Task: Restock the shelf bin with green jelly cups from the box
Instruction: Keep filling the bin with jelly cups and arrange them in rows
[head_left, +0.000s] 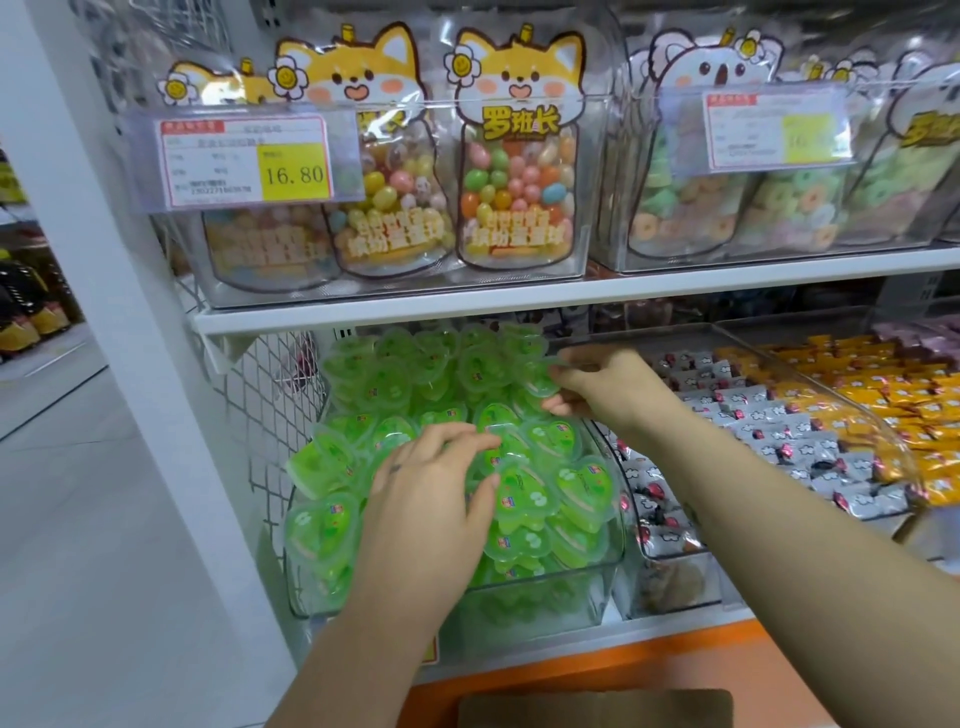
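Right at the bottom edge, the brown cardboard box (595, 707) sits just under the orange shelf lip (571, 670). Up from there, the clear shelf bin (550, 597) is heaped with green jelly cups (332, 525), heart-shaped and piled above its front wall. The left hand (431, 499) is down on the heap, fingers spread and nearly straight, resting on the cups and gripping none. Further in, the right hand (597, 382) reaches to the back of the pile, thumb and fingers pinching a single jelly cup (540, 379) by its rim. Just to the right, a bin of grey wrapped sweets (753, 431), then yellow-orange wrapped ones (883, 384). Above, the white shelf (519, 301) carries bags of coloured candy (519, 171) behind a price tag (244, 156) reading 16.80
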